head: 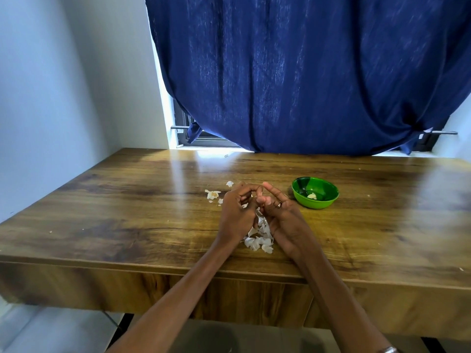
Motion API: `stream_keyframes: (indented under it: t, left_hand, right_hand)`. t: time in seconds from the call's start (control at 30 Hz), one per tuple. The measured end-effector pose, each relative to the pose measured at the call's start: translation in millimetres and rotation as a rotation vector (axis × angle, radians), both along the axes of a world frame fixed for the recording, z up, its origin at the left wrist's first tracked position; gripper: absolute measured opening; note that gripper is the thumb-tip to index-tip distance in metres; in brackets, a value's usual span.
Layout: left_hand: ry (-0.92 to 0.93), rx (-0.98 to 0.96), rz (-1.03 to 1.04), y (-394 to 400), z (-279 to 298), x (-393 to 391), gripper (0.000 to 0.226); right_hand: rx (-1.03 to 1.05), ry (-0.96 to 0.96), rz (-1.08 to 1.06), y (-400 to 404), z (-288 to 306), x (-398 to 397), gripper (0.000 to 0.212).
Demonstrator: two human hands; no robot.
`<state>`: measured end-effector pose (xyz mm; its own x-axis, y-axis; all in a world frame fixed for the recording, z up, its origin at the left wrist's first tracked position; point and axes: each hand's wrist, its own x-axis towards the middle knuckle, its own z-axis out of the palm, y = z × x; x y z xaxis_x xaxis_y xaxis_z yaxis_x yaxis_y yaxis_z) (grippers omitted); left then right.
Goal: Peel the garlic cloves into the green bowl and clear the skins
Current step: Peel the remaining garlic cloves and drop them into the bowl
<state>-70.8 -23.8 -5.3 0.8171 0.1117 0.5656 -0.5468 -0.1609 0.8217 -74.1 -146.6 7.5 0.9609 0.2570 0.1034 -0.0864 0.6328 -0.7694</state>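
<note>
**Q:** Where is the garlic right now?

**A:** I log one peeled clove (312, 196) lying inside the green bowl (328, 200), near its front wall. The bowl stands on the wooden table (127, 212), to the right of my hands and just apart from them. A clove being worked on may sit between my fingertips, but it is hidden; I cannot tell.

**Q:** State of the hands?

**A:** My left hand (237, 212) has its fingers curled inward, the tips meeting those of the right hand (280, 215). A bit of white shows under the left fingers; I take it for skin, not certain. The right hand's fingers are also curled, with the forefinger sticking up, and a ring (279, 204) shows on one finger. Whether either hand truly pinches something, I cannot tell from this view.

**Q:** And the skins?

**A:** The main heap of skins (258, 238) lies on the table between and under my wrists, near the front edge. A smaller scrap cluster (212, 194) lies left of the left hand, and one loose flake (229, 183) lies just beyond it.

**Q:** Surroundings?

**A:** A dark blue curtain (305, 72) hangs behind the table's far edge, covering a window. A pale wall (63, 85) stands on the left.
</note>
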Motion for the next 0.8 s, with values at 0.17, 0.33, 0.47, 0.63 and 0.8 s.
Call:
stream_keyframes:
  t: [0.17,0.33,0.47,0.63,0.8]
  left_hand:
    - [-0.036,-0.029,0.072,-12.4,-0.9,3.0,0.013]
    - [-0.085,-0.084,0.144,-29.9,0.8,-2.1,0.016]
    - [-0.095,-0.108,0.190,-43.1,-0.9,-0.4,0.012]
    - [-0.079,-0.088,0.157,-41.0,-1.2,8.3,0.007]
    - [-0.044,-0.121,0.143,-31.0,-0.8,7.9,0.006]
  right_hand:
    - [0.073,0.042,-0.045,1.3,-0.2,0.9,0.039]
    - [0.124,0.042,-0.060,0.9,4.0,-4.0,0.032]
    - [0.176,0.057,-0.099,-1.8,4.3,-6.0,0.038]
    - [0.084,0.014,-0.220,-3.0,4.0,-5.5,0.050]
    - [-0.023,-0.072,-0.213,-1.4,2.3,-4.6,0.043]
